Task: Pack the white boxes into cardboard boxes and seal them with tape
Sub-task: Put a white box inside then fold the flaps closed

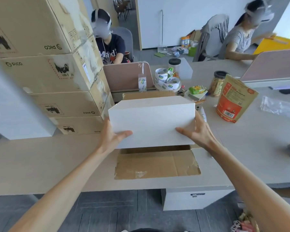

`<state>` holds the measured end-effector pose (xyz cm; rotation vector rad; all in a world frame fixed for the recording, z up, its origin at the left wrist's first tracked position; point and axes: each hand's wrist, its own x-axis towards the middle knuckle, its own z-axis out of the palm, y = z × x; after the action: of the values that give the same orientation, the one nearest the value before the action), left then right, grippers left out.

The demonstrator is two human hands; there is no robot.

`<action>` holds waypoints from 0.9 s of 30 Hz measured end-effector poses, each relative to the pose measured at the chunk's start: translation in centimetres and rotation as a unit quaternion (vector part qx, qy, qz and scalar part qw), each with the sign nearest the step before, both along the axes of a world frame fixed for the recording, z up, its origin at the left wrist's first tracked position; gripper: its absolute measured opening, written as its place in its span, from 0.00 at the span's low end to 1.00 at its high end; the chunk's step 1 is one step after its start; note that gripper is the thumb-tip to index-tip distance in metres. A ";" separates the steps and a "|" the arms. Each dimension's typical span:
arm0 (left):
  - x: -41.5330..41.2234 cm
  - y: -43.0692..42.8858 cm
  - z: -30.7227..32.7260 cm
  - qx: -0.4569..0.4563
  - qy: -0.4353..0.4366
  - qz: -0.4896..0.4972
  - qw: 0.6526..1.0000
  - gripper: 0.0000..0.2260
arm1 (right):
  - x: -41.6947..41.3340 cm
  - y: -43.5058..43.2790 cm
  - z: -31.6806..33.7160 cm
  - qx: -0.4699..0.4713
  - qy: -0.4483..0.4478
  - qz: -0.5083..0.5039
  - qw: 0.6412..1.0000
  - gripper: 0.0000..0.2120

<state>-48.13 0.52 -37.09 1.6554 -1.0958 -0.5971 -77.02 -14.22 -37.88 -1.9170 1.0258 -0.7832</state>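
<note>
1. Head view, down over a desk [40, 161]: white box [151, 121] carried level between two bare hands, directly above the open cardboard box [157, 164] and not yet inside it.
2. Left hand [114, 136]: pressed flat against the white box's left end, thumb laid straight along the near face, other fingers out of sight behind that end.
3. Right hand [197, 131]: mirrored at the right end, palm against the side, thumb straight across the near face, fingers reaching up along the end wall. No pinching or curling visible, only squeezing from both sides.
4. Long axis of the white box: left to right, seemingly in line with the wider span of the cardboard box beneath. Both hands equally close, one per end; target straight below, near flap folded out flat toward the camera.
5. Judged next: lowering straight down, kept level. Likely snag: hands caught between the white box's ends and the cardboard box's side walls, both hidden here.
6. Left of the cardboard box, a stack of sealed cartons [49, 72]; beyond it, tape rolls [166, 79]; to its right, an orange pouch [233, 101].
</note>
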 end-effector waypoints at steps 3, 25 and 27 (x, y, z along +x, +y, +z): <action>0.6 -0.3 -1.3 0.020 -0.004 0.040 0.999 0.29 | 0.5 0.0 -0.4 0.028 0.004 -0.003 1.000 0.36; 2.6 -2.0 -8.6 0.085 -0.022 -0.015 0.996 0.38 | 1.3 -2.7 -4.0 0.045 0.231 -0.013 0.972 0.25; 3.5 -1.4 -9.1 0.135 -0.086 -0.063 0.985 0.34 | 1.0 -2.8 -5.0 0.059 0.264 0.008 0.963 0.22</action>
<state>-44.65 -0.92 -46.24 1.9087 -1.2959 -0.7203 -76.01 -16.98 -42.92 -2.0732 1.3333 -0.1855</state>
